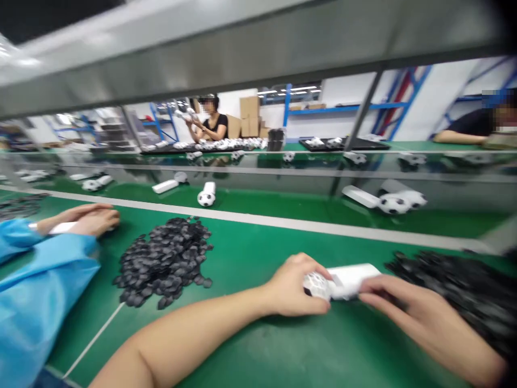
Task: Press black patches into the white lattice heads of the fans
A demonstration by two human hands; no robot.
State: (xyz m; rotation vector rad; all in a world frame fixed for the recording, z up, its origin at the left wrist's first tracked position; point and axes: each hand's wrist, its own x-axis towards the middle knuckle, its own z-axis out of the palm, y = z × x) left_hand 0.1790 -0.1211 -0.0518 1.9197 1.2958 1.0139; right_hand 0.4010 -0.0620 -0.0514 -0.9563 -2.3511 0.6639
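A white plastic piece with a soccer-ball-shaped end [317, 285] and a long white body [353, 277] lies sideways just over the green table. My left hand [293, 285] is closed around the ball end, thumb below and fingers above. On the ball, most patches look white or grey, with a black one low on its left side. My right hand [420, 312] grips the far end of the body, thumb and fingertips close together. Whether it also holds a small part is hidden. Close by my right hand lies a pile of black pieces [456, 291].
Another pile of small black patches [165, 258] is left of my forearm. At far left, a co-worker's hands [91, 218] with blue sleeves [52, 296] hold something white. Beyond a pale strip, soccer-ball pieces [207, 195] sit on a green belt. People work across the line under a metal beam [242, 59].
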